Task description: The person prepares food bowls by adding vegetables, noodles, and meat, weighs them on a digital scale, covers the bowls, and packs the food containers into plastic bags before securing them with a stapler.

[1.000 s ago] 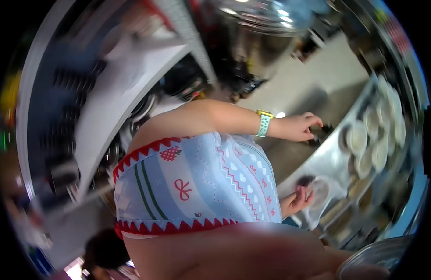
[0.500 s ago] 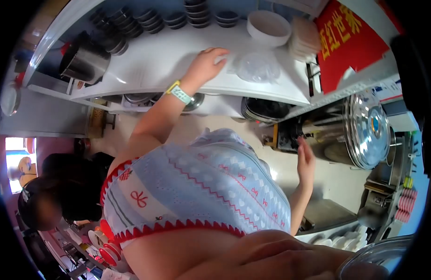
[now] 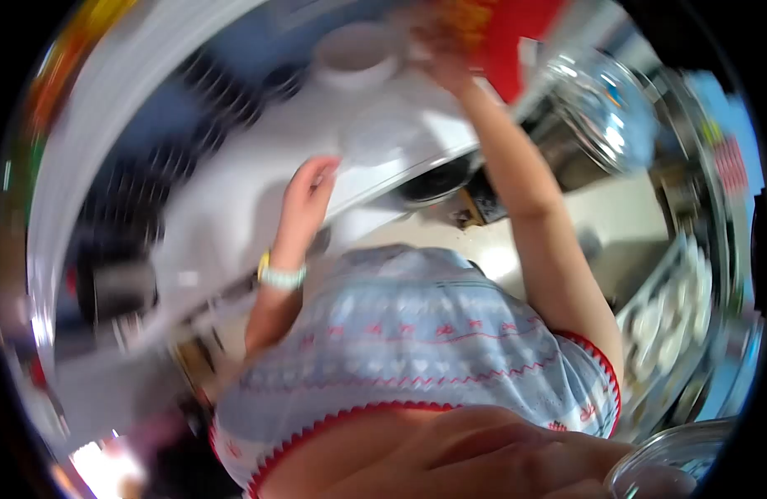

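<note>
My left hand (image 3: pixel 308 193), with a yellow and pale green band at the wrist, is over the white shelf. Its fingers are loosely bent and apart, with nothing visible in them. Close beyond its fingertips lies a clear plastic bundle (image 3: pixel 382 135), blurred. My right hand (image 3: pixel 440 51) reaches far forward, beside the white bowl (image 3: pixel 357 56) and in front of a red sign (image 3: pixel 516 41) with yellow lettering. Motion smears its fingers, so whether they hold anything is unclear. The pale stack of containers by the bowl is mostly hidden or blurred there.
Stacks of dark bowls (image 3: pixel 221 87) line the back of the white shelf (image 3: pixel 225 224). A metal pot (image 3: pixel 117 289) stands at its left end. At the right is a large steel pot with a shiny lid (image 3: pixel 604 108); white dishes (image 3: pixel 670 320) sit lower right.
My right hand has risen from beside the steel pot to the back of the shelf near the bowl. My left hand stays over the shelf. The view has turned to the right.
</note>
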`<state>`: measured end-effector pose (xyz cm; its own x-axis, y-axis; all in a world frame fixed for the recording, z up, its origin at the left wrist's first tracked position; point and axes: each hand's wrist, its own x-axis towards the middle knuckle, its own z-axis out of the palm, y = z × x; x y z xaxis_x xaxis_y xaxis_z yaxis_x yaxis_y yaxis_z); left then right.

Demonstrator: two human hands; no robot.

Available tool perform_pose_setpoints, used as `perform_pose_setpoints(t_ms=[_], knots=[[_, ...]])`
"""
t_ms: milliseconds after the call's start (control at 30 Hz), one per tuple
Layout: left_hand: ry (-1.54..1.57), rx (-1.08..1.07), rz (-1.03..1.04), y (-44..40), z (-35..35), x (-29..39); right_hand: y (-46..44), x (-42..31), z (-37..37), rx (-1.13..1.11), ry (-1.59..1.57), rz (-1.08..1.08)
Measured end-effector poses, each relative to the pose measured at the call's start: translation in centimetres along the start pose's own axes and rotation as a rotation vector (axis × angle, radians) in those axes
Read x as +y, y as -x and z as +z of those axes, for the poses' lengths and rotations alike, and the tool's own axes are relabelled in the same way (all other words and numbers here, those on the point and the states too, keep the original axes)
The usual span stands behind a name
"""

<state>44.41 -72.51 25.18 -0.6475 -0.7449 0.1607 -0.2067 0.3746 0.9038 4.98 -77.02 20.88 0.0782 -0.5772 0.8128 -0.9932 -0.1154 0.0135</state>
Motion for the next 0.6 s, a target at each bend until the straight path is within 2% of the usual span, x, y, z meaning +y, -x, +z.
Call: perform_pose_setpoints(t_ms=[33,67,167,200,233,300,333,367,433,467,500,533,567,600], knots=[[0.132,0.016,-0.019,0.1,1.7,-1.1,-0.6,-3.4,-3.9,0.072,-0.101,-0.043],[0.197,-0.066,-0.005,0.0,3.1,-0.4,1.5,-4.8,-4.1,0.057,-0.129,0.025],[0.301,-0.416,-0.023,-1.1,8.8,1.1,8.5,-8.7,-9.9,0.088,-0.251,0.293],[0.304,-0.53,0.062,-0.8,10.9,2.0,10.0,-11.8,-15.5,0.16,-0.414,0.399],[0.381,-0.584,0.058,-0.3,13.2,2.6,11.5,-14.8,-19.9,0.24,-0.435,0.532],[0.406,-0.861,0.01,0.9,17.6,5.5,18.2,-17.7,-27.0,0.322,-0.341,0.826],[0.42,-0.981,-0.003,1.8,19.9,7.1,21.7,-18.9,-30.5,0.5,-0.278,1.024],[0.454,-1.124,-0.081,-3.1,24.1,6.0,24.2,-15.9,-30.8,0.658,-0.195,1.26],[0.39,-1.283,0.027,-2.8,30.5,7.2,29.4,-19.0,-39.5,1.061,0.222,1.26],[0.398,-1.401,0.103,-2.3,33.4,8.2,29.5,-22.4,-43.4,1.241,0.356,1.359],[0.399,-1.496,0.174,-1.6,36.1,9.7,34.9,-24.7,-47.2,1.285,0.689,1.128],[0.468,-1.597,0.116,-0.7,38.7,11.1,33.3,-29.2,-51.4,1.216,1.152,1.316],[0.482,-1.669,0.146,0.7,41.6,12.4,33.9,-32.7,-56.1,1.211,1.223,1.012],[0.563,-1.736,0.203,2.0,44.2,13.7,33.2,-35.9,-60.0,1.053,1.561,0.955]])
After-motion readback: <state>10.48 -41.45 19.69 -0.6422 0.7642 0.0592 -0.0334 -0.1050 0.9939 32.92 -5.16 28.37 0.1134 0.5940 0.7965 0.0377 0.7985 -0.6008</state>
